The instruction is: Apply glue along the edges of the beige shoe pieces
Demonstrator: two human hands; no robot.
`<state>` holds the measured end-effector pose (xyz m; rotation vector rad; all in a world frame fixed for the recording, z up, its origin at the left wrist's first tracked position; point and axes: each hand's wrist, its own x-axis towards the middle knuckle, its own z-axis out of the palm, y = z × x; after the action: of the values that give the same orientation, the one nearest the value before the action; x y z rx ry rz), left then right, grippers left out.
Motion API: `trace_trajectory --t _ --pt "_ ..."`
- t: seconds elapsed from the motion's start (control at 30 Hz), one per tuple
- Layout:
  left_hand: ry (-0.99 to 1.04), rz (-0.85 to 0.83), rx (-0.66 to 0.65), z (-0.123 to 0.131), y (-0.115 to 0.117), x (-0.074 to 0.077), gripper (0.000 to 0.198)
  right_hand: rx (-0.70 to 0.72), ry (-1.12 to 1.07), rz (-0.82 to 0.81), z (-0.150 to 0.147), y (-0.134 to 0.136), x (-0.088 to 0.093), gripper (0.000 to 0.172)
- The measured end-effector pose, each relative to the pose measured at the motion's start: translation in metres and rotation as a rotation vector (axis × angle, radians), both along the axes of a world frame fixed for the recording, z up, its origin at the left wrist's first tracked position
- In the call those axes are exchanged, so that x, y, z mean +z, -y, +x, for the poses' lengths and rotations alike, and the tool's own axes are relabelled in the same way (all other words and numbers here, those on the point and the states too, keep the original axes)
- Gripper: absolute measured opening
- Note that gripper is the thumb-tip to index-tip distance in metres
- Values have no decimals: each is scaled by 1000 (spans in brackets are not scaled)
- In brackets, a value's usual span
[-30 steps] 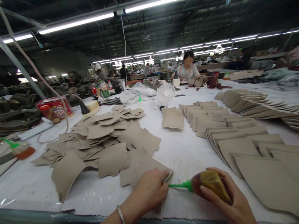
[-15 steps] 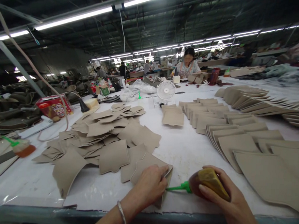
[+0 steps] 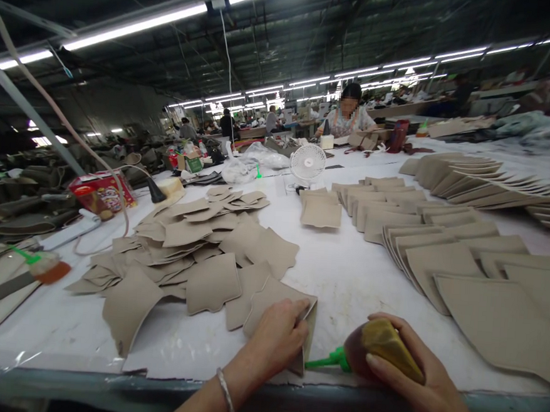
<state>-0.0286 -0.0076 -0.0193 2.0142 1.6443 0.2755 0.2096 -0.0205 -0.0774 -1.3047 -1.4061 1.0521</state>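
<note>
The bench (image 3: pixel 345 280) is covered in white sheet and runs far back from the near edge. Fanned rows (image 3: pixel 441 255) of beige cut panels occupy its right side. A loose heap (image 3: pixel 192 244) of smaller beige cut parts lies left of centre, with a small white fan (image 3: pixel 307 162) behind it.

At the near edge, centre, one beige piece (image 3: pixel 268 296) lies at the heap's near right corner. The left hand (image 3: pixel 277 338) rests on it, fingers curled and clamped over its right edge. The right hand (image 3: pixel 413 379), just beside it, has its fingers wrapped around a glue bottle (image 3: pixel 378 345) lying almost level. The bottle's green nozzle (image 3: pixel 323 362) points left, tip at the piece's right edge.
</note>
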Motion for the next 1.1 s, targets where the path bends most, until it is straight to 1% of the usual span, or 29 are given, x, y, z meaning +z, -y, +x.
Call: trace_trajectory --t 0.07,0.1,0.2,0.23,0.33,0.4,0.43,0.57,0.67,0.73,0.83,0.87,0.9,1.03,1.1 --pt "-9 -1 5 0 0 -1 39 62 -16 -15 0 1 -1 56" --pt "-10 2 7 0 0 -1 38 58 -15 -12 0 1 -2 55" --pt "10 25 7 -1 0 -4 38 -49 6 12 3 1 -5 57" --pt "22 34 6 -1 0 -5 38 -52 11 11 3 1 -6 58" --pt "49 56 7 -1 0 -8 38 75 15 -1 6 2 -9 57" --pt "62 70 11 -1 1 -9 36 116 16 12 6 -2 -8 57" --pt "70 78 14 -1 1 -9 35 99 20 24 6 -5 -7 58" --pt "119 92 19 -1 0 -10 35 -54 48 96 7 -26 2 56" --pt "150 101 22 -2 -1 -13 36 -104 55 143 8 -36 6 58" --pt "169 108 19 -2 -2 -14 38 -63 54 129 10 -34 5 59" --pt "201 119 12 -2 -3 -15 42 52 47 78 10 -28 4 56" --pt "210 123 11 -1 -3 -15 43 71 43 68 10 -28 5 55" --pt "217 126 9 -1 -3 -15 43 63 39 69 10 -29 5 55" --pt "234 115 12 0 -3 -12 45 -85 24 121 8 -44 9 55" --pt "242 106 16 -1 -3 -11 46 -122 23 142 8 -48 9 55"
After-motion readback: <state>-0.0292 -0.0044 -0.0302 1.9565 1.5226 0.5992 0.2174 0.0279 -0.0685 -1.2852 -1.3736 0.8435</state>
